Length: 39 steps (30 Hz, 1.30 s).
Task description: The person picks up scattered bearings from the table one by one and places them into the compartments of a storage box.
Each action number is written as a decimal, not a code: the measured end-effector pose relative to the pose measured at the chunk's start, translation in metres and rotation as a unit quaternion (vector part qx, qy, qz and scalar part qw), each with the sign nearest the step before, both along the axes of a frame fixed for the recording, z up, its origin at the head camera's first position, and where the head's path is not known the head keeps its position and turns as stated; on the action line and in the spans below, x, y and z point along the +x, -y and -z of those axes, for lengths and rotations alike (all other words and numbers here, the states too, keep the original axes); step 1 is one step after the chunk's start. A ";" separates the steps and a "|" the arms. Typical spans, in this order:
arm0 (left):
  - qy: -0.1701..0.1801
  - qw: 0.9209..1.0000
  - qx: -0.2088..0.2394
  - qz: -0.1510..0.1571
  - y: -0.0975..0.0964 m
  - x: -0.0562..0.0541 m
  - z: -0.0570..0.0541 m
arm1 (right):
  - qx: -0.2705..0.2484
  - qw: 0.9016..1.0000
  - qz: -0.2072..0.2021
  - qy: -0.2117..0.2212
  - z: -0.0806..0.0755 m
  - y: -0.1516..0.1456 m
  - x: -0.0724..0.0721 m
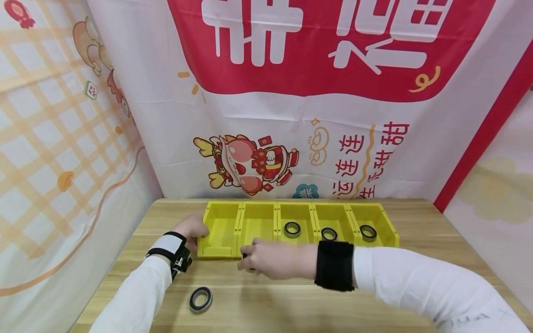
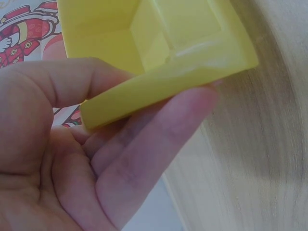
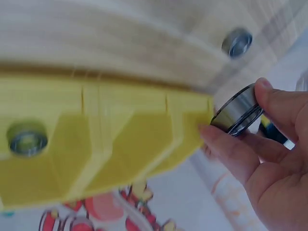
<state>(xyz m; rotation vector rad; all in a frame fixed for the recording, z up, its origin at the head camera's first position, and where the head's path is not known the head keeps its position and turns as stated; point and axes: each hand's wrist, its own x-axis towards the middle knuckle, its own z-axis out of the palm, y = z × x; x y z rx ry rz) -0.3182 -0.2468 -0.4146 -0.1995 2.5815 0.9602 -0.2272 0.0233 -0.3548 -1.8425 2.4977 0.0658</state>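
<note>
My left hand (image 1: pixel 192 227) grips the left side wall of a row of yellow bins (image 1: pixel 216 252), thumb and fingers on opposite sides of the wall in the left wrist view. Between thumb and fingers, my right hand (image 1: pixel 275 260) pinches a metal ring bearing (image 3: pixel 240 111); it is just in front of the second bin from the left, and in the head view the hand mostly hides the bearing. Another bearing (image 1: pixel 201 310) lies flat on the table, nearer than the bins. The three bins to the right each contain one bearing.
The bins stand toward the back of the wooden table (image 1: pixel 158 296). Behind them hangs a printed cloth (image 1: pixel 166 138), and a checked cloth (image 1: pixel 54 138) hangs at the left. Both wrists wear dark straps.
</note>
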 end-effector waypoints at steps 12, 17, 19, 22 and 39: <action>-0.004 1.000 0.005 -0.001 0.001 0.002 -0.002 | -0.020 0.997 0.079 0.019 -0.032 0.007 -0.057; -0.006 1.000 -0.002 -0.004 0.002 0.003 -0.003 | -0.017 0.992 0.122 0.017 -0.022 0.011 -0.082; -0.006 1.000 -0.001 -0.003 0.002 0.003 -0.002 | -0.010 0.991 0.132 0.018 -0.014 0.012 -0.089; -0.004 1.000 0.004 -0.003 0.002 0.001 0.000 | -0.006 0.989 0.143 0.032 -0.002 0.012 -0.095; -0.003 1.000 -0.004 0.004 0.002 -0.001 -0.002 | 0.022 0.985 0.168 0.035 0.071 0.029 -0.111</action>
